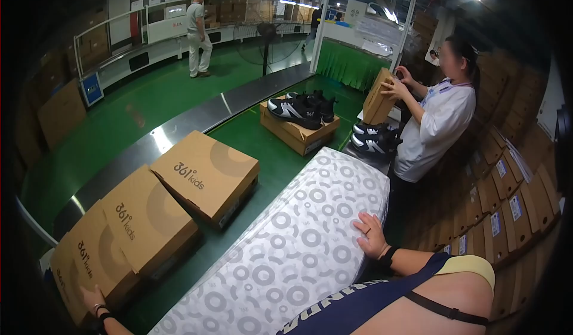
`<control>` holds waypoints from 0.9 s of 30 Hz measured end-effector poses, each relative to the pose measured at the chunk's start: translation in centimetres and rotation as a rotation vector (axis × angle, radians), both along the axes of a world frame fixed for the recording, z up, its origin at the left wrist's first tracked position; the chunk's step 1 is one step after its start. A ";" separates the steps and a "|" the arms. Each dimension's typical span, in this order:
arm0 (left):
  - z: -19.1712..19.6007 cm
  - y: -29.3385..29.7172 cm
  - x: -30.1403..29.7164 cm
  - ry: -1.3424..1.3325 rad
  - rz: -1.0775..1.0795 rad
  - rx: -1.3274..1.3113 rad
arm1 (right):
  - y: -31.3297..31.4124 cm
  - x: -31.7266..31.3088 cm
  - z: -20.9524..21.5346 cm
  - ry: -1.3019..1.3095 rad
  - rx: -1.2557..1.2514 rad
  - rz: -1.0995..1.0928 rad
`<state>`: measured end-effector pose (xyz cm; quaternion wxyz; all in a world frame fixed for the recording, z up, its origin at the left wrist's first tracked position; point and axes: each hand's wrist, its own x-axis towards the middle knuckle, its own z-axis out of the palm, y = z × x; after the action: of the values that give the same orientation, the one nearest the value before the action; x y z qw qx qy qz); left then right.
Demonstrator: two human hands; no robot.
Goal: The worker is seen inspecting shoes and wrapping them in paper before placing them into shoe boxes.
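My left hand point(94, 301) rests against the lid of the nearest brown shoe box point(71, 263), at the lower left, its visible fingers apart. My right hand point(371, 236) lies with spread fingers on the right edge of a long stack of white wrapping paper point(286, 239) printed with grey rings. Beside the nearest box lie a second shoe box point(146, 215) and a third shoe box point(206, 171), both with lids down. Farther along, black and white sneakers point(301, 109) sit on top of another shoe box point(298, 135).
A co-worker point(439, 114) at the right holds up a shoe box point(377, 99) beside more sneakers point(376, 139). Stacked shoe boxes point(477, 215) line the right side. The green conveyor belt point(262, 183) has a metal edge point(161, 138). A standing fan point(267, 34) and a walking person point(199, 34) are beyond.
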<state>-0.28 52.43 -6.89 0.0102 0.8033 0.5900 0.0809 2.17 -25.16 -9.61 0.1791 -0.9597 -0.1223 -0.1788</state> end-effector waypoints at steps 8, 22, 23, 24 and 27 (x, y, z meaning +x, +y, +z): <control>-2.5 1.9 -3.4 -0.149 -0.463 -0.304 | 1.7 2.4 4.5 0.215 -0.161 0.088; 8.7 -39.2 6.5 -0.007 -1.606 -0.201 | 6.4 38.5 2.5 0.689 1.374 -0.440; 8.5 -40.4 7.6 -0.018 -1.665 -0.161 | 0.2 42.7 -1.0 0.651 1.312 -0.544; 8.4 -41.0 8.6 -0.042 -1.723 -0.155 | -5.6 45.6 -2.9 0.612 1.238 -0.651; 7.2 -37.5 2.8 -0.006 -1.396 -0.151 | 4.7 44.2 -2.0 0.387 1.603 -0.862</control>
<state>2.49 14.93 0.33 0.1172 0.9912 -0.0596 0.0162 46.41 -20.47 -11.63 0.7240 -0.5249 0.4368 -0.0978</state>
